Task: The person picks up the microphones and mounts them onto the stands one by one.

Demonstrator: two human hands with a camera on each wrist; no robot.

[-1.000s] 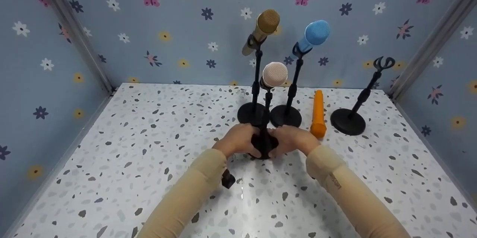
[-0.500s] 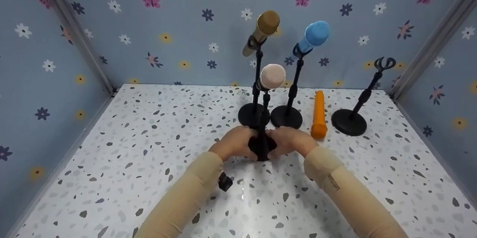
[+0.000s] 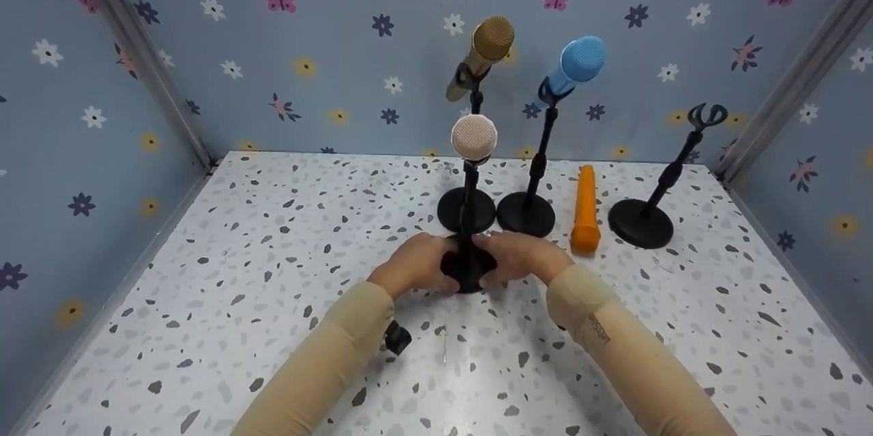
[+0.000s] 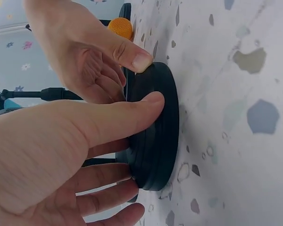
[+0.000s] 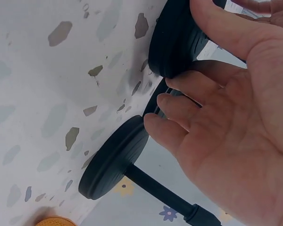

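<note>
A pale pink microphone [image 3: 474,137] sits in the holder of a black microphone stand [image 3: 468,272], nearest to me of the stands. My left hand [image 3: 417,264] holds the left side of its round base, thumb on top and fingers around the edge, as the left wrist view shows. From the right, my right hand [image 3: 522,255] grips the same base; in the right wrist view the thumb lies over the base [image 5: 172,44]. Just behind stand a gold microphone [image 3: 492,40] and a blue microphone [image 3: 582,61], each on its own black stand.
An orange microphone [image 3: 585,211] lies on the speckled table [image 3: 273,327], right of the blue one's stand. Farther right is a black stand [image 3: 641,223] with a bare clip. Flower-patterned panels [image 3: 307,47] close off the back and both sides.
Both hands have shifted a little to the left together with the held stand. The pale pink microphone now lines up below the gold one. The other microphones and stands have stayed in place.
</note>
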